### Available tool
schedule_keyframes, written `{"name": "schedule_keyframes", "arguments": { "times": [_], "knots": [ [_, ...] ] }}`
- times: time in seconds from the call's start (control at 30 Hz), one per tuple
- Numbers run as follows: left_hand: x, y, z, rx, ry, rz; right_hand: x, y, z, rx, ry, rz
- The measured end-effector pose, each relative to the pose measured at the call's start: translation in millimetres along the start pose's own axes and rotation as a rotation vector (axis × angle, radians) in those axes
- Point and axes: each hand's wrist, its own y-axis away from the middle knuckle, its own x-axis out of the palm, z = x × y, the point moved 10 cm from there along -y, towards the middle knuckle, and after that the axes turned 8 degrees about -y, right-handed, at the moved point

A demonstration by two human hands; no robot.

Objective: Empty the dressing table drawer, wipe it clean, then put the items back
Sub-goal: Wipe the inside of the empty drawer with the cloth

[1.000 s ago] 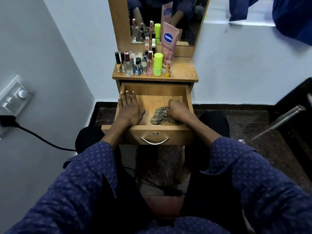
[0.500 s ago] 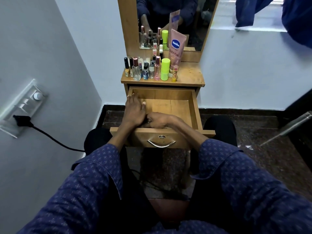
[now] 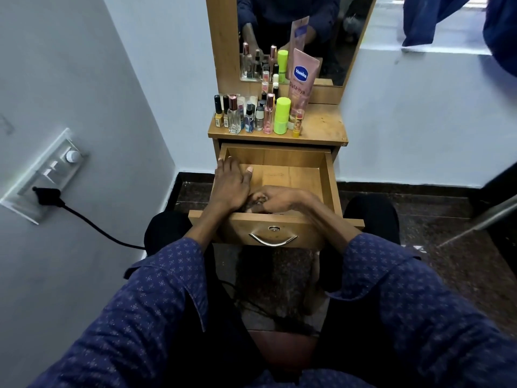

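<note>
— Head view first: where is the drawer (image 3: pixel 293 166)?
— Pulled out of the dressing table toward the person, its wooden floor bare at the back and right.
— And the cloth (image 3: pixel 253 203)?
— At the front left of the drawer; only a dark scrap shows between the hands.
— Right hand (image 3: pixel 279 201)?
— Its grip is curled over that cloth, low by the front wall.
— Left hand (image 3: pixel 232 186)?
— Fingers straight, lying flat along the drawer's left side, touching the right hand.
— Beyond that?
— Bottles (image 3: pixel 246 116), a green stick (image 3: pixel 281 116) and a pink tube (image 3: pixel 302 79) stand on the bench (image 3: pixel 324 127) below the mirror (image 3: pixel 335 37).
</note>
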Motion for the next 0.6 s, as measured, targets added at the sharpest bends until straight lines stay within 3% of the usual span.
{"name": "schedule_keyframes", "arguments": {
  "times": [0.23, 0.37, 0.6],
  "knots": [
    [11, -2, 0, -0.014, -0.093, 0.058, -5, 15, -12, 0.006, -0.036, 0.019],
    [8, -1, 2, -0.031, -0.041, 0.036, 7, -16, 3, 0.04, 0.014, -0.104],
    [13, -4, 6, -0.025, -0.051, 0.049, -4, 26, 6, -0.081, -0.063, 0.01]
  ]
}}
